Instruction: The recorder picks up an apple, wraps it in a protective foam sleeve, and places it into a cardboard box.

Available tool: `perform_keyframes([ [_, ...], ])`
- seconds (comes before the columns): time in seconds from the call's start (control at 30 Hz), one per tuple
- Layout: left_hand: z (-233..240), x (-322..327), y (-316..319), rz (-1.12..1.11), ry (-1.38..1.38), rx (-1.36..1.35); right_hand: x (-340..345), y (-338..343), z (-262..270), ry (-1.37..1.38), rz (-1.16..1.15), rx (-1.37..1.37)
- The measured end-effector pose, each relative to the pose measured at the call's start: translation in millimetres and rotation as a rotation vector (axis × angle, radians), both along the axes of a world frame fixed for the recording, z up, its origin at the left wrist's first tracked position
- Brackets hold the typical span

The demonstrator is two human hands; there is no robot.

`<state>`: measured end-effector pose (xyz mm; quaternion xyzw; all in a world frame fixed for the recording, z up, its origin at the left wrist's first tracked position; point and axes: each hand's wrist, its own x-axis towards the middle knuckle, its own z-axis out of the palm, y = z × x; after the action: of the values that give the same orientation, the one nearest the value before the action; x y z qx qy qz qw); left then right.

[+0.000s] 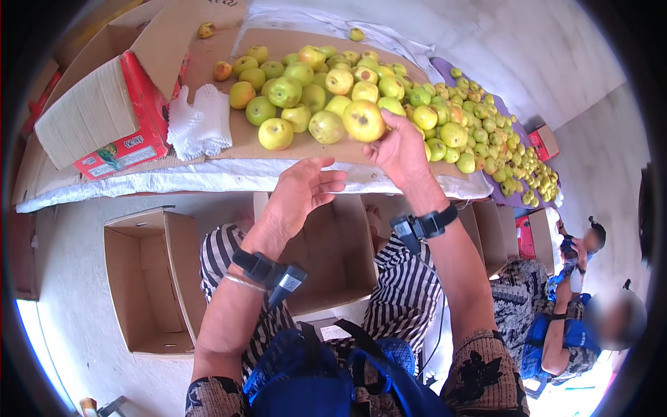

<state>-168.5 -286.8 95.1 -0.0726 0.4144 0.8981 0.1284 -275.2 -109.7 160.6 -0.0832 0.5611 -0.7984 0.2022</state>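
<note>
My right hand [405,156] grips a yellow apple [363,121] with a dark stem hollow, lifted just over the front of the apple pile. To its left, my left hand [299,193] hovers before the table edge, fingers apart and nothing in them. Yellow-green apples [285,92], some with brown spots, lie heaped on a flat cardboard sheet [234,151]. At the left of the heap rest white foam net sleeves [200,122]. An open cardboard box [328,260] stands between my knees, below my hands.
A red printed carton [130,146] with open flaps sits on the table's left end. Another open cardboard box [148,281] is on the floor at left. More apples [484,130] spread right over a purple cloth [443,68]. Two people work at right, the nearer with a wristband [559,316].
</note>
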Motion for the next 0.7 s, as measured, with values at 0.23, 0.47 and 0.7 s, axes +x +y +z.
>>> perform_keyframes([
  [0.23,10,4,29,-0.196,0.112,0.252,85,19,-19,0.512,-0.118,0.573],
  [0.47,9,6,47,-0.16,0.109,0.292,115,33,-28,0.793,-0.175,0.658],
  [0.7,3,8,53,-0.153,0.284,0.061,127,33,-23,0.857,-0.222,0.823],
])
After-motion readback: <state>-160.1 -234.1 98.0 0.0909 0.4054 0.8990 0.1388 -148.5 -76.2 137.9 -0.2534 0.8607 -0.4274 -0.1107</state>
